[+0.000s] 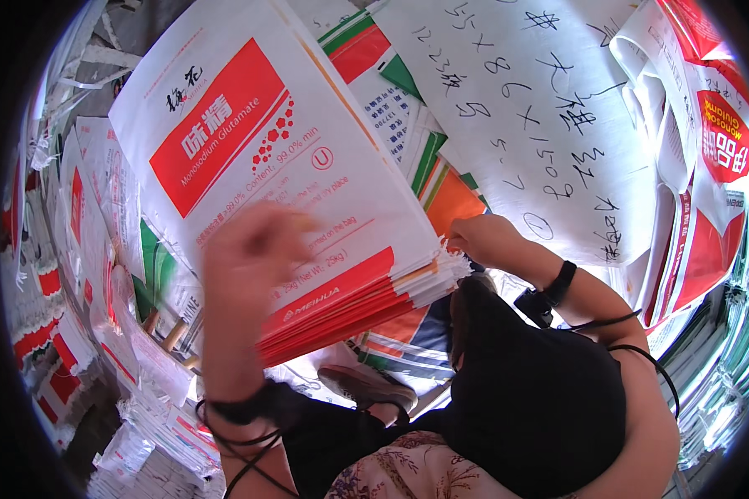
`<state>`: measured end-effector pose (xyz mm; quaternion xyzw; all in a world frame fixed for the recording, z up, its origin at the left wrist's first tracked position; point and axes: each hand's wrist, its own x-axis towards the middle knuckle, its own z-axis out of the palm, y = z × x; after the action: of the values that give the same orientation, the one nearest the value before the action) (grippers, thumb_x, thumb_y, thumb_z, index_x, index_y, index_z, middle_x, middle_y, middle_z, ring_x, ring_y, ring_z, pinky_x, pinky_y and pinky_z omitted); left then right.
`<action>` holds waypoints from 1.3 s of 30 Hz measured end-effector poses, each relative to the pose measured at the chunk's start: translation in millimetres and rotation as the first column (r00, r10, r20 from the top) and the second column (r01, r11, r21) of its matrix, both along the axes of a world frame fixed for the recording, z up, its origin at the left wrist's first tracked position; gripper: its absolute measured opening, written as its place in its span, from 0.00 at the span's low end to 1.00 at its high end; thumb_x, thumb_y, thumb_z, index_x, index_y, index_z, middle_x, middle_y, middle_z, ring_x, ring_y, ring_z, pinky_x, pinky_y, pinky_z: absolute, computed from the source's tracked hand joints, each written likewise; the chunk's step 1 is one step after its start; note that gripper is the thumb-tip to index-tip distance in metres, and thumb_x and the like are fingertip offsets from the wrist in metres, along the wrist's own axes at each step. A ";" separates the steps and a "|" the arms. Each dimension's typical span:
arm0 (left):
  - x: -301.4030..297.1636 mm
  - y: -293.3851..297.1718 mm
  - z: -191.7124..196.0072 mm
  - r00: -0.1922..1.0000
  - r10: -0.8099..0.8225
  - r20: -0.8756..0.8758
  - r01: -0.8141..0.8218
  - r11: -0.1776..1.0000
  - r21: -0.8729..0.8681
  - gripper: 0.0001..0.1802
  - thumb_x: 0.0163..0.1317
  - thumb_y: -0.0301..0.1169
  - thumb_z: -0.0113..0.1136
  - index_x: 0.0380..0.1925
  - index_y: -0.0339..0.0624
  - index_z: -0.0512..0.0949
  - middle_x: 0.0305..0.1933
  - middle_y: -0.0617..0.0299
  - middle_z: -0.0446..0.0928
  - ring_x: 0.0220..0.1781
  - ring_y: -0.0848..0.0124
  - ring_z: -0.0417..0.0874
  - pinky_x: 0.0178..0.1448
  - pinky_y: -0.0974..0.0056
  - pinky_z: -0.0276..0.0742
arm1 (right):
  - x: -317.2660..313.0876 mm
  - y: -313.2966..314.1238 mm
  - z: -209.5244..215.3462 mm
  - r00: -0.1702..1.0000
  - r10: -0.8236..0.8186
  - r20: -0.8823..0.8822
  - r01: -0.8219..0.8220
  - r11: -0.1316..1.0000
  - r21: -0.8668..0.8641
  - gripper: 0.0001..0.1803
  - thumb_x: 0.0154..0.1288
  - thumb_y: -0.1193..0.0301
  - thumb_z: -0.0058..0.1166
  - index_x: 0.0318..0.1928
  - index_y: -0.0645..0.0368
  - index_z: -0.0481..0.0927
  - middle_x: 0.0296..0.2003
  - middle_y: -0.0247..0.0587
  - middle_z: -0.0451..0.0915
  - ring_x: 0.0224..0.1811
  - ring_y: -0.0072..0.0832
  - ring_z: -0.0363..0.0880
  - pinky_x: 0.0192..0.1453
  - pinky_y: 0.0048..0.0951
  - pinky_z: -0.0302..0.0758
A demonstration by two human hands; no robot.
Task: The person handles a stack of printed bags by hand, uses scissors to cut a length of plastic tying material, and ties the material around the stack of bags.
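A thick stack of flat white woven bags with red printed panels lies in front of me, slightly left of the middle. Its near right corner shows frayed white edges, layer upon layer. My left hand is over the lower left part of the top bag, smeared by motion, so its fingers are unclear. At the frayed right corner, my right hand has its fingers pinched together on the edge of a bag. How many layers it grips is hidden. Dark bands with cords circle both my wrists.
A white sheet with black handwriting lies at the far right. Beside it are red and white bags. More bag stacks crowd the left, with green-edged piles at the right. My shoe is below the stack.
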<state>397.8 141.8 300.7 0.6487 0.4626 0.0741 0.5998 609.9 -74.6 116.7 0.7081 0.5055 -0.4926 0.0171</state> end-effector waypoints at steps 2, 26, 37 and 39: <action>28.8 -29.3 -44.6 0.948 -0.297 -0.112 0.288 0.954 -0.086 0.11 0.65 0.34 0.59 0.35 0.37 0.83 0.26 0.61 0.81 0.26 0.75 0.80 0.33 0.67 0.75 | 2.0 2.8 3.7 1.000 0.018 -0.007 -0.018 1.000 0.004 0.13 0.68 0.58 0.51 0.39 0.53 0.79 0.31 0.41 0.83 0.36 0.42 0.82 0.40 0.39 0.75; 62.0 -94.3 -174.8 0.769 -0.585 -0.257 0.560 0.811 -0.171 0.14 0.61 0.36 0.59 0.38 0.37 0.84 0.31 0.50 0.83 0.34 0.59 0.85 0.42 0.59 0.77 | 4.3 23.5 16.7 0.986 0.003 -0.165 0.082 0.858 0.507 0.07 0.65 0.68 0.54 0.40 0.57 0.75 0.39 0.40 0.77 0.38 0.42 0.80 0.39 0.40 0.76; 55.0 -80.8 -167.8 0.884 -0.424 -0.196 0.348 0.878 -0.328 0.16 0.64 0.40 0.60 0.37 0.37 0.85 0.26 0.59 0.82 0.27 0.72 0.81 0.39 0.66 0.76 | 1.2 20.5 20.0 0.977 -0.125 -0.175 0.165 0.958 0.236 0.13 0.72 0.59 0.49 0.46 0.53 0.75 0.32 0.44 0.83 0.36 0.44 0.82 0.40 0.41 0.76; 52.1 -79.5 -164.9 0.860 -0.453 -0.236 0.375 0.874 -0.310 0.16 0.64 0.40 0.60 0.37 0.38 0.85 0.27 0.58 0.82 0.28 0.70 0.82 0.39 0.65 0.76 | 7.1 18.1 14.1 0.990 -0.060 -0.128 0.089 0.966 0.243 0.12 0.71 0.60 0.48 0.46 0.52 0.75 0.32 0.44 0.83 0.36 0.44 0.82 0.39 0.41 0.76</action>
<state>449.9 62.3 135.8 0.6551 0.4025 -0.2169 0.6015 617.0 -56.6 130.8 0.6925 0.5363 -0.4672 -0.1205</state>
